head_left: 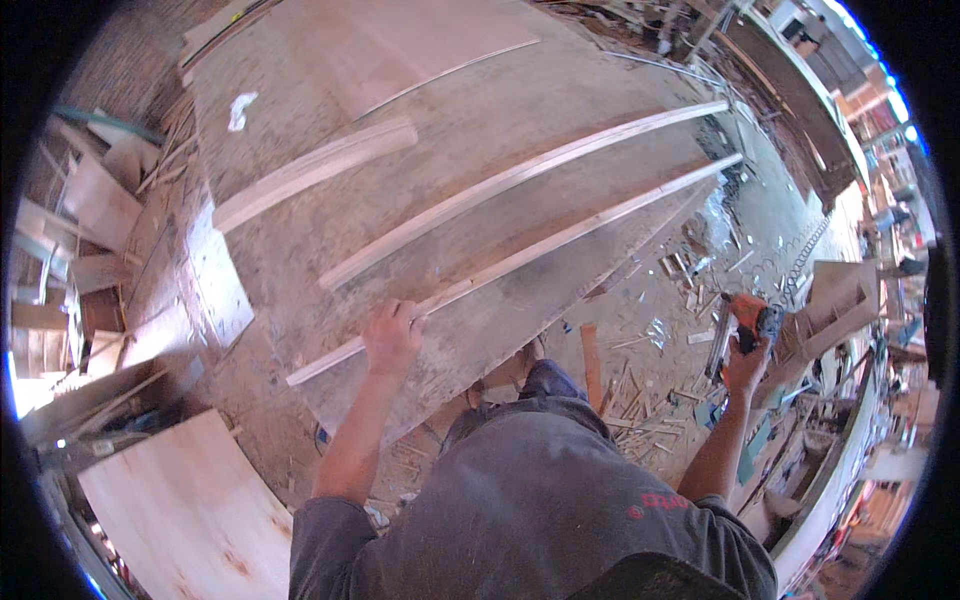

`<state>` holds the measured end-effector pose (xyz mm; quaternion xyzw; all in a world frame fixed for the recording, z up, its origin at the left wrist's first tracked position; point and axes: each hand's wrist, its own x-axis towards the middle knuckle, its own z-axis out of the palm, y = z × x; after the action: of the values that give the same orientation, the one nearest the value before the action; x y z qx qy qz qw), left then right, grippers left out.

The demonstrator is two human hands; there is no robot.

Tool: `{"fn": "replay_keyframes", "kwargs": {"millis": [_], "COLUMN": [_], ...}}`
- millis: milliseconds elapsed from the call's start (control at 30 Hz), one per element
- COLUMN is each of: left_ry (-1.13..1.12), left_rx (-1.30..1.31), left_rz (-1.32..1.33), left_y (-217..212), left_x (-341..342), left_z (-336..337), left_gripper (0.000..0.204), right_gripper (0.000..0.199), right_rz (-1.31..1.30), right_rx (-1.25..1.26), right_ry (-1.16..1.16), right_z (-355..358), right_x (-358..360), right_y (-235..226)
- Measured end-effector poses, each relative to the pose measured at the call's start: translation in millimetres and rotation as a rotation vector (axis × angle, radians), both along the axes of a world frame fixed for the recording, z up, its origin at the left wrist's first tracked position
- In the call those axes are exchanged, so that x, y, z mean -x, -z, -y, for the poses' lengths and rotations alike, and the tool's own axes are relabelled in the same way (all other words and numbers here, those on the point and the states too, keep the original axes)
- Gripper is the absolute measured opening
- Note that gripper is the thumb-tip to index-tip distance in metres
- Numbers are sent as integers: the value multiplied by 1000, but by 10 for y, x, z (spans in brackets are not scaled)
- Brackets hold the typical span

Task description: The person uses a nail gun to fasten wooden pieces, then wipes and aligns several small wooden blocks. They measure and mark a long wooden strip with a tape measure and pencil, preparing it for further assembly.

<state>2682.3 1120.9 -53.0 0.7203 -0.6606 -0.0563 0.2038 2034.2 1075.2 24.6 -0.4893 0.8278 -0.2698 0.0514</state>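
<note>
On the counter (pixel 470 130), your left hand (pixel 392 338) is pressing down on the nearest thin wooden strip (pixel 520 255), fingers curled over it; keep it pinned flat. That strip is running lengthwise from lower left up to upper right. Your right hand (pixel 745 365) is gripping the orange nail gun (pixel 748 318), hanging off to the side.

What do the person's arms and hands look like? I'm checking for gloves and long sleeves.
Both forearms are bare, and the left hand and right hand wear no gloves. Short grey sleeves end above the elbows; the grey shirt carries a small red marking.
</note>
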Motion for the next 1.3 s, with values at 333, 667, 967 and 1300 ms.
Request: {"fn": "replay_keyframes", "kwargs": {"millis": [333,667,967,1300], "left_ry": [-38,76,96,84], "left_rx": [13,-14,-289,-124], "left_rz": [99,172,126,144], "left_y": [40,-313,-142,-14], "left_x": [849,1117,1012,574], "left_z": [1261,1908,2224,1777], "left_gripper": [29,52,52,38], "right_gripper": [48,59,50,52], "right_rz": [32,209,197,166], "right_rx": [137,47,44,76], "right_ry": [-41,-18,-99,-168], "right_z": [707,1398,1756,1769], "right_x": [167,403,186,-83], "right_y": [216,333,183,156]}}
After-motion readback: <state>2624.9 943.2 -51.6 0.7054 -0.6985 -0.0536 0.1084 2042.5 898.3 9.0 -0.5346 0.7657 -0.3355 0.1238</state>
